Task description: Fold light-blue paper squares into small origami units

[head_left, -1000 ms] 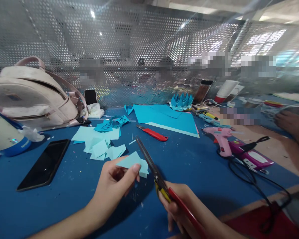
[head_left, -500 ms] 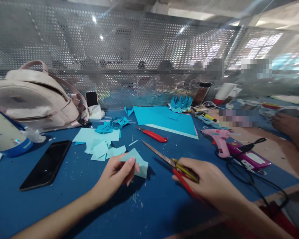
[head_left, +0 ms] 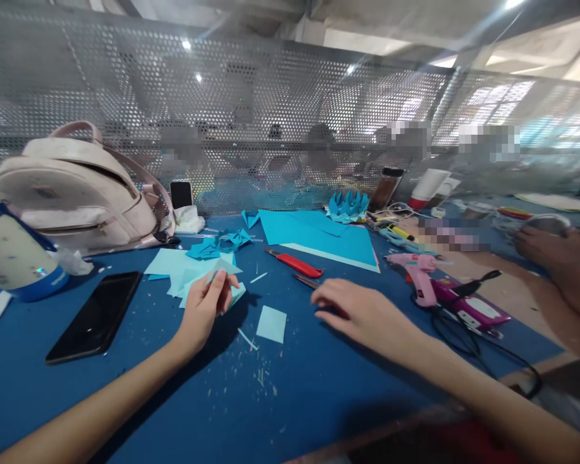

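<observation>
Over the heap of pale blue paper pieces, my left hand is closed, thumb pressed to fingers on a small piece of pale blue paper that is mostly hidden. A pale blue paper square lies flat on the table between my hands. My right hand hovers low with its fingers loosely bent, thumb apart, nothing seen in them. Just beyond those fingers show the blade tips of the scissors; the handles are hidden behind the hand. A red utility knife rests farther back.
Large blue sheets and folded blue paper shapes lie at the back. On the right are a pink glue gun, a purple power strip and another person's hand. A black phone, tumbler and backpack stand left.
My left hand has moved left to the paper heap. A paper square now lies on the table. My right hand has let go of the scissors and shifted left, covering their handles.
</observation>
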Motion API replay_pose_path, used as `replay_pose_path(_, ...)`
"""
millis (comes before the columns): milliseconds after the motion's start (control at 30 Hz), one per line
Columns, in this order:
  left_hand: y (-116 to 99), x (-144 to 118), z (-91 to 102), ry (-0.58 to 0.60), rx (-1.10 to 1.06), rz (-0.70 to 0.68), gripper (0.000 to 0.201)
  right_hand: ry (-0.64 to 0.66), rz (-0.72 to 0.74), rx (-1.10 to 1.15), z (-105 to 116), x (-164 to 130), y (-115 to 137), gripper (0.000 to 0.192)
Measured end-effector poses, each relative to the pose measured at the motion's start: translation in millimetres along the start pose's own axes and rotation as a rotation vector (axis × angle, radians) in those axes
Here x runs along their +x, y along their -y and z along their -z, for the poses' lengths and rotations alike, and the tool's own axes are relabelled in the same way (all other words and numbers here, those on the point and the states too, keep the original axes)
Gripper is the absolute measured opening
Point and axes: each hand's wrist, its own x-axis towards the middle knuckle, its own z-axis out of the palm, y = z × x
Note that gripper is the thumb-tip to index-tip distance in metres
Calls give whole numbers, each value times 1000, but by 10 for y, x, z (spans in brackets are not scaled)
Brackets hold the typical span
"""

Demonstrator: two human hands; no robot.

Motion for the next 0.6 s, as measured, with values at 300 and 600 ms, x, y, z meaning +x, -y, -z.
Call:
replay_pose_path(300, 44, 5, 76, -85, 9, -54, 42, 359, 329, 164, -266, 882, 722, 20)
replay_pose_path(600, 153, 29, 86, -75, -8, -50, 44, 543, 309, 241, -403, 1152, 755, 4)
